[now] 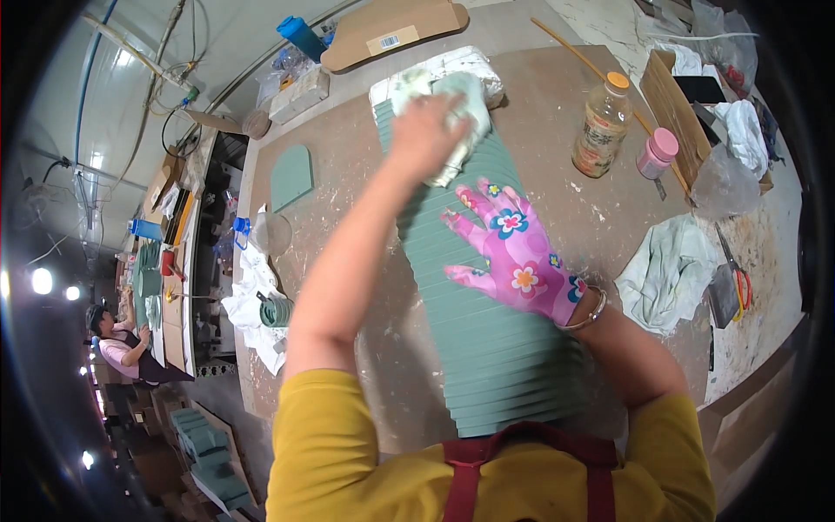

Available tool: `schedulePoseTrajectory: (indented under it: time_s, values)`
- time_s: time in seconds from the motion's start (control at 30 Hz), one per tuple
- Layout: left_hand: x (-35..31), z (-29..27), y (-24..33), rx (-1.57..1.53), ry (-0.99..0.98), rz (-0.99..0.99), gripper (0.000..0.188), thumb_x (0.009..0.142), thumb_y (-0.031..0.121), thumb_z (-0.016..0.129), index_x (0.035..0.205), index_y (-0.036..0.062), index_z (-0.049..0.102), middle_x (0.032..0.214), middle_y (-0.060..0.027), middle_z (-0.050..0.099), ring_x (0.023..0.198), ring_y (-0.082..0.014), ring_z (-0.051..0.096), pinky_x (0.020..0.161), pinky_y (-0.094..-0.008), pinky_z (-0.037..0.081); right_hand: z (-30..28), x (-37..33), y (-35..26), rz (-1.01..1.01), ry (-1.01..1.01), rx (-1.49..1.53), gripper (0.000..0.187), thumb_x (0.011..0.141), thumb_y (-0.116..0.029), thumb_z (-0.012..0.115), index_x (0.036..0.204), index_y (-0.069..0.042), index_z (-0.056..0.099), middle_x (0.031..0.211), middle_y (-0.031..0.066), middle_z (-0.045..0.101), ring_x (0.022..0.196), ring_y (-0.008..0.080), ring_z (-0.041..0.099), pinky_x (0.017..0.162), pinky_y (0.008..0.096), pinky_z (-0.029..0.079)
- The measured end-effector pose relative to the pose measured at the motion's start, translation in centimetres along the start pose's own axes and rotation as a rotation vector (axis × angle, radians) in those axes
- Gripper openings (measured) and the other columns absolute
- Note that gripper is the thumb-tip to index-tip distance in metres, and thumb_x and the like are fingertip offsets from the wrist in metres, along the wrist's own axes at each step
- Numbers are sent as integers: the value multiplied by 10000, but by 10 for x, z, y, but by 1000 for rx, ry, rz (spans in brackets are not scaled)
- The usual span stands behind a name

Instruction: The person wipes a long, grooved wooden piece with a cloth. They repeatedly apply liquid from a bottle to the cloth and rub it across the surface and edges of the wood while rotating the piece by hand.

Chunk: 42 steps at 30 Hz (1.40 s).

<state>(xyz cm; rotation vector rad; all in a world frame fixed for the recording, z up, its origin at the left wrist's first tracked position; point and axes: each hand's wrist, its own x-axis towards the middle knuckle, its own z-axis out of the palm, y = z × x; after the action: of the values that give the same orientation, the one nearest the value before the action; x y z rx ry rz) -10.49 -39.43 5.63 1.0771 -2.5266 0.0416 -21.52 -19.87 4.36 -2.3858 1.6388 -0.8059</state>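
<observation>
A long row of overlapping flat green pieces (pixel 487 339) runs up the table away from my body, fanned like shingles. At its far end, a pale, stained cloth (pixel 470 113) lies bunched on the pieces. My bare left hand (pixel 426 135), smeared by motion, is closed on that cloth and presses it down. My right hand (pixel 513 248) wears a pink glove with printed flowers; it rests open on the middle of the row, fingers spread. A white block (pixel 474 65) shows at the row's far end, partly hidden by the cloth.
One loose green arch-shaped piece (pixel 292 177) lies left on the table (pixel 539 130). To the right are an orange-capped bottle (pixel 602 130), a pink jar (pixel 657 154), a crumpled cloth (pixel 665 274) and scissors (pixel 738 274). Another person (pixel 122 348) works far left.
</observation>
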Motion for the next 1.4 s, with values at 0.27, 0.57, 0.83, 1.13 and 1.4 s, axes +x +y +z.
schedulePoseTrajectory:
  time_s: [0.27,0.57,0.83,1.13,1.4]
  values:
    - [-88,-47,-128,182,-401,-376,382,861,352,573,1128,82,622,1091,-212,606,993,-389,578,873,-428,460,-13,-5,3,-9,53,2,572,878,-483,504,1314,-114,505,1422,157,397,1341,328,322,1098,461,218]
    - [35,28,-17,-45,-33,72,430,902,427,506,1204,133,593,1288,-159,524,1201,-369,455,1003,-455,372,-4,0,1,29,10,30,611,813,-491,606,1317,-161,505,1429,124,390,1351,328,311,1107,470,215]
    - [-20,-71,-133,187,-258,-512,426,886,385,521,1176,85,604,1068,-201,634,968,-349,613,895,-410,462,-7,2,2,38,39,41,612,811,-477,614,1304,-130,515,1417,124,404,1335,328,335,1103,473,227]
    - [-10,-17,-94,101,4,-103,373,865,345,550,1116,79,623,1066,-183,620,995,-352,589,878,-421,471,-10,-2,2,22,47,84,605,790,-460,643,1276,-116,537,1396,140,423,1316,344,359,1087,490,254]
    - [20,-17,-79,251,-17,-86,350,854,342,524,1017,74,679,1078,-124,602,981,-337,583,838,-428,488,-14,0,2,15,63,100,610,779,-437,665,1274,-106,535,1385,145,430,1306,353,368,1087,483,258]
